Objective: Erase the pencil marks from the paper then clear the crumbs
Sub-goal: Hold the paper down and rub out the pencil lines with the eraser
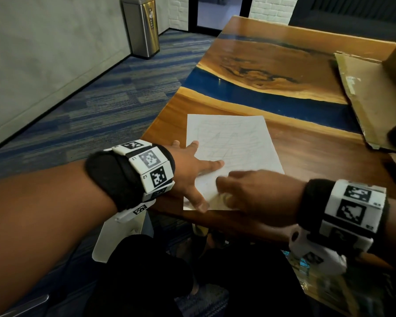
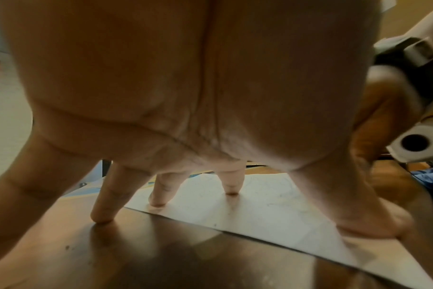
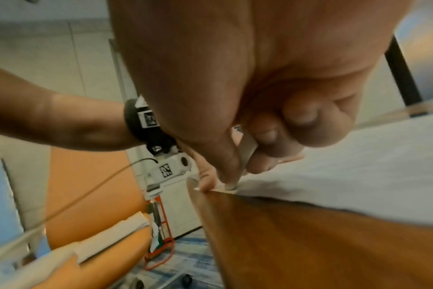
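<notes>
Left hand: your left hand (image 1: 188,172) lay splayed, straight fingers (image 2: 231,183) pressing the paper (image 1: 236,143) at its 8 o'clock edge.
Right hand: your right hand (image 1: 249,191) pinched a white eraser (image 3: 245,156), its tip on the paper's 6 o'clock corner.
Surface: wood-and-blue table (image 1: 284,65); cardboard (image 1: 364,92) at 2 o'clock.
Room: steel bin (image 1: 142,26) at 11 o'clock.
Writing: faint pencil scribbles, unreadable.
</notes>
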